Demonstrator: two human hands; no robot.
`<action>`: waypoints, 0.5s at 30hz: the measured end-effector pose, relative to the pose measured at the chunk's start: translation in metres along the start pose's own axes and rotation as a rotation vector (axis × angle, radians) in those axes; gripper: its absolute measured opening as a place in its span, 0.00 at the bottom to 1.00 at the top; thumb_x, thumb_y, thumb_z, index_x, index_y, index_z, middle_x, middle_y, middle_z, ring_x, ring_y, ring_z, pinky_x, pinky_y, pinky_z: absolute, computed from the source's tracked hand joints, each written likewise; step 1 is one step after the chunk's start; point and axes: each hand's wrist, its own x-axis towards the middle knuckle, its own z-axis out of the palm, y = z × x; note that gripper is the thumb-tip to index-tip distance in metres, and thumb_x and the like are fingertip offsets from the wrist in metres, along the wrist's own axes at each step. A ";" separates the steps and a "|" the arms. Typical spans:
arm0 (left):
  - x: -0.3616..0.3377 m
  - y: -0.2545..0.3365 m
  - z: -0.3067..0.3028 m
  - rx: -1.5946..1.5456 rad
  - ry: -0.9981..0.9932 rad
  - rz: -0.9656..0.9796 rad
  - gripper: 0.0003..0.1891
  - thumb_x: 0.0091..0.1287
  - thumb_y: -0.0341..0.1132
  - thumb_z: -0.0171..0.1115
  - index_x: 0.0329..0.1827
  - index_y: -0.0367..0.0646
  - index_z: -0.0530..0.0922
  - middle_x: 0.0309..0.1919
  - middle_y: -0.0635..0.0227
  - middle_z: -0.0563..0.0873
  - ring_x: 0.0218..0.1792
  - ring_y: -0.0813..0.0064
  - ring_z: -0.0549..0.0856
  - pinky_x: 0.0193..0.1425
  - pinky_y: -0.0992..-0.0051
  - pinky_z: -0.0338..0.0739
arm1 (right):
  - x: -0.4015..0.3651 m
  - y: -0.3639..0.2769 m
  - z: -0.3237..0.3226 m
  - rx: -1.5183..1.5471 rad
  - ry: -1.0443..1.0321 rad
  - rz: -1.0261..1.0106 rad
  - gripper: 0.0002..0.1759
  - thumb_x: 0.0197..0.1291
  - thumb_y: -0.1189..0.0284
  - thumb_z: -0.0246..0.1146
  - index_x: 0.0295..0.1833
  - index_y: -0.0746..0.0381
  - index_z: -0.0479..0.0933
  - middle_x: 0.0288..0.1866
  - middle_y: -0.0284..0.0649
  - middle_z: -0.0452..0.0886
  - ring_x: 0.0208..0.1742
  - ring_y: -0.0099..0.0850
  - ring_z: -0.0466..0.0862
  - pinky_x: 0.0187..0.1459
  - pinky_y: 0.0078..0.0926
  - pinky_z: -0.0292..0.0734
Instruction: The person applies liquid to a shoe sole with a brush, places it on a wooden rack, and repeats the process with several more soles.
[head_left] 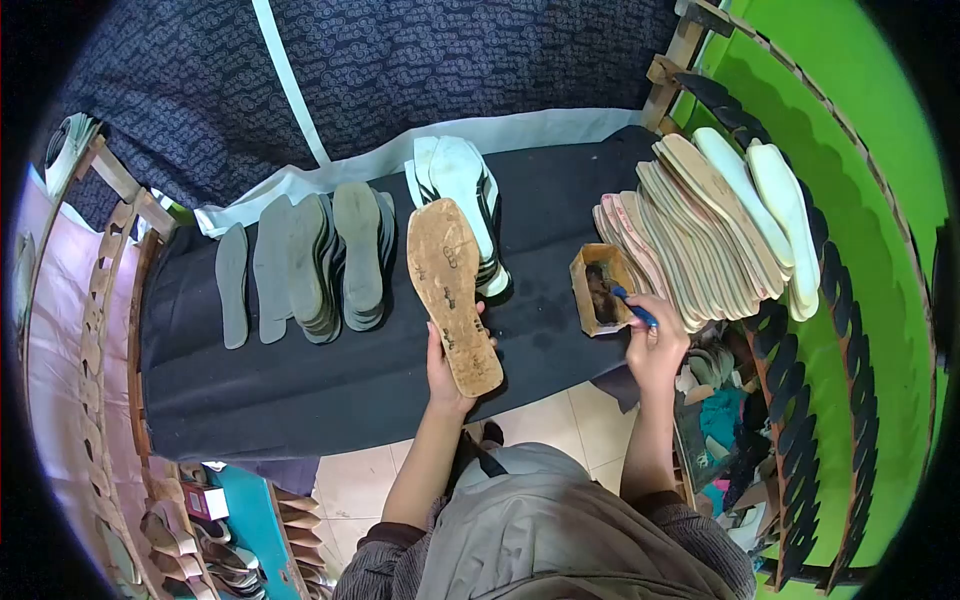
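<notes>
My left hand (446, 378) grips a brown insole board (446, 285) by its heel end, holding it over the front of the table. Dark handwritten marks show on the board's upper face. In my right hand (656, 345) is a blue-handled brush (641, 313), pinched between the fingers. The brush reaches into an open cardboard box (587, 312) with dark, stained insides; its tip is hard to make out there. Behind the brown board lies a stack of white insoles (455, 170), partly hidden by it.
Grey soles (305, 265) lie in several piles on the left of the black-covered table (280, 400). A long fanned stack of beige insoles (715, 240) fills the right side, beside white ones (783, 215). Racks of dark soles (790, 430) stand by the green wall.
</notes>
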 end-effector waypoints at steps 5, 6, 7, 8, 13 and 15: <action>-0.002 0.000 0.002 -0.020 -0.008 -0.024 0.29 0.73 0.57 0.34 0.69 0.47 0.61 0.57 0.61 0.77 0.39 0.70 0.80 0.43 0.70 0.80 | -0.012 0.022 0.018 -0.068 -0.182 -0.030 0.20 0.42 0.89 0.58 0.44 0.63 0.78 0.41 0.48 0.81 0.44 0.44 0.81 0.47 0.34 0.75; -0.002 0.000 0.003 0.003 0.024 -0.012 0.29 0.73 0.57 0.34 0.69 0.47 0.60 0.57 0.61 0.77 0.38 0.70 0.80 0.42 0.70 0.80 | -0.015 0.022 0.018 -0.065 -0.247 0.030 0.27 0.43 0.89 0.57 0.53 0.63 0.75 0.44 0.46 0.82 0.48 0.43 0.79 0.52 0.35 0.72; -0.002 -0.001 0.003 0.027 0.056 0.003 0.29 0.73 0.57 0.34 0.69 0.48 0.60 0.57 0.61 0.77 0.38 0.70 0.80 0.42 0.70 0.80 | -0.017 0.021 0.018 -0.056 -0.243 0.023 0.27 0.43 0.89 0.57 0.53 0.63 0.75 0.44 0.46 0.82 0.48 0.43 0.79 0.52 0.35 0.72; -0.002 -0.001 -0.001 0.051 0.030 0.011 0.29 0.73 0.57 0.34 0.70 0.49 0.59 0.56 0.62 0.77 0.39 0.69 0.81 0.42 0.70 0.80 | -0.019 0.017 0.018 -0.033 -0.231 0.061 0.30 0.43 0.89 0.56 0.57 0.64 0.72 0.45 0.46 0.82 0.50 0.43 0.78 0.54 0.35 0.70; -0.011 0.008 -0.001 0.139 0.018 0.086 0.27 0.73 0.55 0.36 0.72 0.56 0.51 0.56 0.57 0.75 0.40 0.66 0.82 0.43 0.67 0.81 | -0.027 0.010 0.009 -0.040 -0.264 0.083 0.35 0.42 0.89 0.49 0.63 0.66 0.66 0.54 0.54 0.74 0.55 0.49 0.74 0.59 0.37 0.66; -0.021 0.019 0.003 0.260 0.024 0.115 0.27 0.73 0.56 0.34 0.72 0.57 0.52 0.58 0.56 0.74 0.44 0.67 0.81 0.44 0.65 0.81 | -0.030 0.002 0.008 -0.146 -0.164 0.010 0.35 0.41 0.89 0.48 0.62 0.66 0.67 0.52 0.54 0.73 0.55 0.49 0.74 0.59 0.37 0.65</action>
